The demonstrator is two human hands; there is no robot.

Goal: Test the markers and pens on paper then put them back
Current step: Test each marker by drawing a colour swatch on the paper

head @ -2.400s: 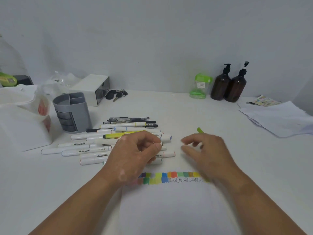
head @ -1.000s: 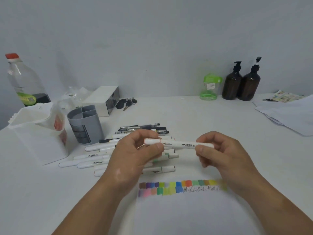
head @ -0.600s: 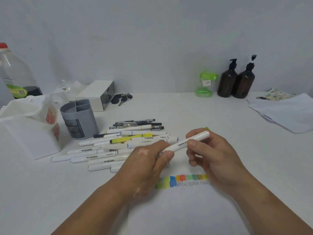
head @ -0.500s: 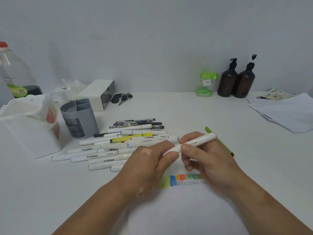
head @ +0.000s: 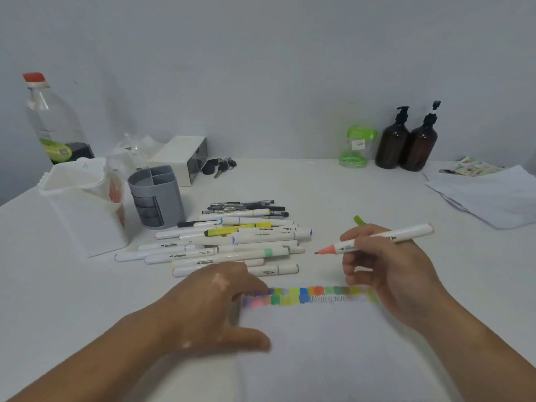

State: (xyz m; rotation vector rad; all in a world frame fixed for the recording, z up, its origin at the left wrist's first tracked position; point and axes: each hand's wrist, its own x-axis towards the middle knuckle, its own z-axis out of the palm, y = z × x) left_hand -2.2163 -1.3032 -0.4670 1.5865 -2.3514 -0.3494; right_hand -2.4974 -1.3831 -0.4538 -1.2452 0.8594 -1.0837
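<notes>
Bare pale wall, smooth white desk (head: 362,192) w/ white paper (head: 333,358) on it: sheet edge barely shows, so a stroke could run off & stain the desk. Sheet may also slide if the left hand (head: 214,303) lifts; it rests on the left edge, fingers bent, can't tell if holding anything. Marker pile (head: 237,245) lies beside the grey organiser (head: 156,195). Right hand (head: 388,265) grips the uncapped coral marker (head: 412,233) above the swatches (head: 307,295); nib dries if left open.

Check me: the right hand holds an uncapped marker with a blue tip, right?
Not blue. The head view shows the right hand holding an uncapped marker with a salmon-pink tip.
</notes>
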